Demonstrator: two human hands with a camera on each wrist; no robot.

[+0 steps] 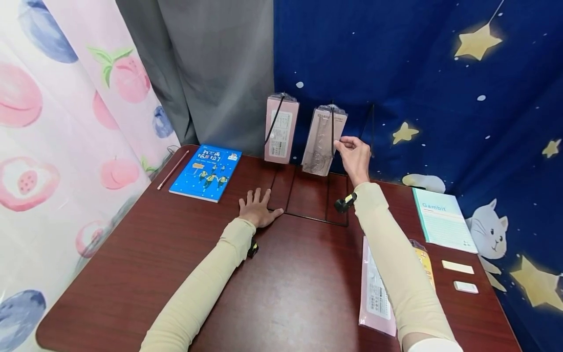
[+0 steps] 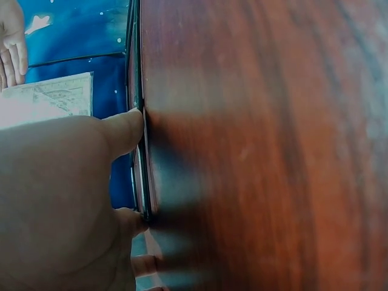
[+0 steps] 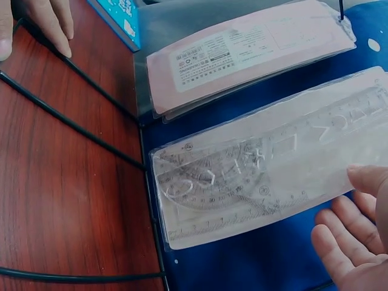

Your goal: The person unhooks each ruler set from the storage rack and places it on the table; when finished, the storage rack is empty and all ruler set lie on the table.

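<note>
The clear ruler pack (image 1: 323, 142) hangs on an upright prong of the black wire rack (image 1: 308, 215) at the back of the bench (image 1: 281, 293), its lower end tipped toward the person; through the plastic the right-wrist view shows a protractor and straight rulers (image 3: 242, 188). The right hand (image 1: 354, 156) is at the pack's right edge, thumb and forefinger meeting on that edge in the head view — a light pinching grip, though the wrist view shows the other fingers (image 3: 339, 242) loosely bent and free of it. Just left of the ruler pack, on the next prong, hangs a pink pack (image 1: 280, 128) with a printed label, upright and apart from the first. The rack's flat wire base lies on the bench below both packs. The left hand (image 1: 259, 208) rests palm down just left of that base, fingers spread and straight, holding nothing; the left-wrist view shows a fingertip (image 2: 130, 124) against the black wire. Further left of the rack lies a blue book (image 1: 206, 172), with a thin pink pencil (image 1: 173, 169) beyond it near the bench edge. To the right of the rack lie a pale green notebook (image 1: 443, 220) and, nearer the person, two small white erasers (image 1: 462, 276). Another pink pack (image 1: 376, 288) lies flat under the right forearm — part of it is hidden by the sleeve.
</note>
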